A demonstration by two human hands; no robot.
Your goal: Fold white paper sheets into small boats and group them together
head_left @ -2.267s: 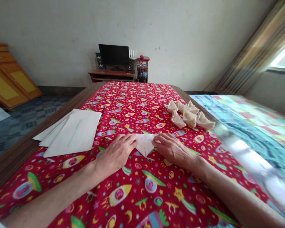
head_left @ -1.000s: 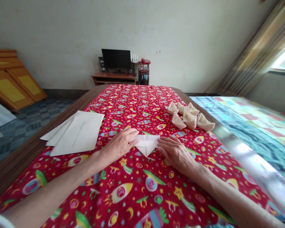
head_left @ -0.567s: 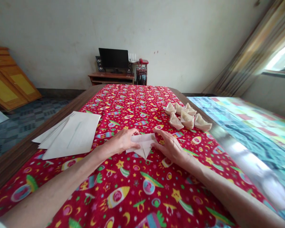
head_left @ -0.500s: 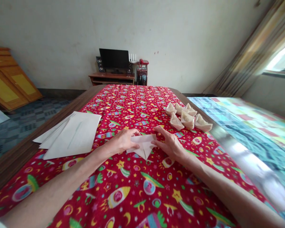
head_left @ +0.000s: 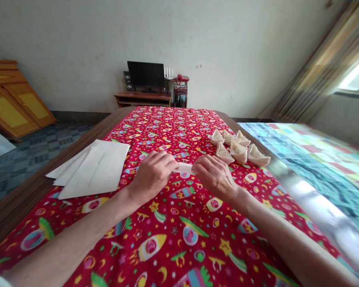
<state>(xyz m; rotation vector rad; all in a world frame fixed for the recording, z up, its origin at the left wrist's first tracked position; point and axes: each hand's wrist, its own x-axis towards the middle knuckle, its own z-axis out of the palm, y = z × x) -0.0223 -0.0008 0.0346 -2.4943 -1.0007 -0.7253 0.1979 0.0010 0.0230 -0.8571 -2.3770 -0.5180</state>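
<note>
Between my two hands is a folded piece of white paper [head_left: 185, 168], showing as a narrow strip just above the red patterned cloth. My left hand [head_left: 155, 171] is closed on its left end, knuckles up. On the right end, my right hand [head_left: 214, 175] grips in the same way. Both ends of the paper are hidden under the fingers. To the right lies a group of several folded paper boats [head_left: 238, 151], pale and pointed. A fanned stack of white paper sheets [head_left: 97, 167] rests at the left, the top one with a faint green line.
The red cloth [head_left: 179, 223] covers most of a brown wooden table [head_left: 20, 203]. At the far wall stand a monitor [head_left: 146, 74] with speakers and a red telephone [head_left: 182, 78]. A bed [head_left: 299, 159] is on the right, and a wooden cabinet [head_left: 18, 99] on the left.
My hands have turned knuckles up and closed over the paper's ends. The paper, which showed a pointed flap hanging toward me, now shows only as a narrow strip. The view shifted slightly.
</note>
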